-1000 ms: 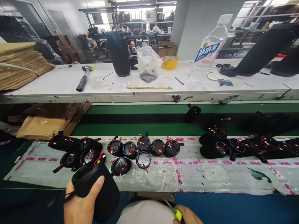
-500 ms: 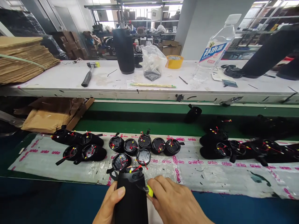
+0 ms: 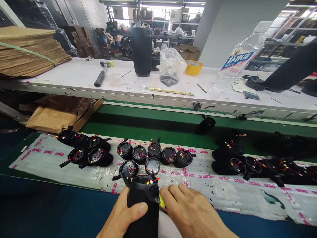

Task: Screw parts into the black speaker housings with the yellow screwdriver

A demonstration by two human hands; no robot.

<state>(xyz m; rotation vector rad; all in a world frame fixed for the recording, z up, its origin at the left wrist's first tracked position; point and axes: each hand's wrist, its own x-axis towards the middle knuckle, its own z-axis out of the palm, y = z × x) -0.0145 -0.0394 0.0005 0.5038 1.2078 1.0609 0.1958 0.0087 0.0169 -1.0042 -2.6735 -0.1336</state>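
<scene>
My left hand (image 3: 123,216) is wrapped around a tall black cylindrical speaker body (image 3: 142,205), held upright at the bottom centre, with red and yellow wires at its open top. My right hand (image 3: 193,211) is closed on a small yellow-handled tool (image 3: 161,201) whose tip rests at the speaker's top rim. Just beyond, several round black end caps (image 3: 152,155) with red and yellow wires lie on a plastic sheet (image 3: 218,188) printed with pink lettering.
More black speaker parts lie left (image 3: 86,153) and right (image 3: 247,162) on the sheet. A green conveyor belt (image 3: 148,127) runs behind. The white shelf (image 3: 74,79) above holds a hammer (image 3: 101,76), a black speaker (image 3: 141,51), a plastic bag (image 3: 170,66), yellow tape (image 3: 193,67), a water bottle (image 3: 237,61) and stacked cardboard (image 3: 27,49).
My left hand brought the speaker body from the lower left to the centre and stood it upright. My right hand came up with the yellow tool to the speaker's top rim.
</scene>
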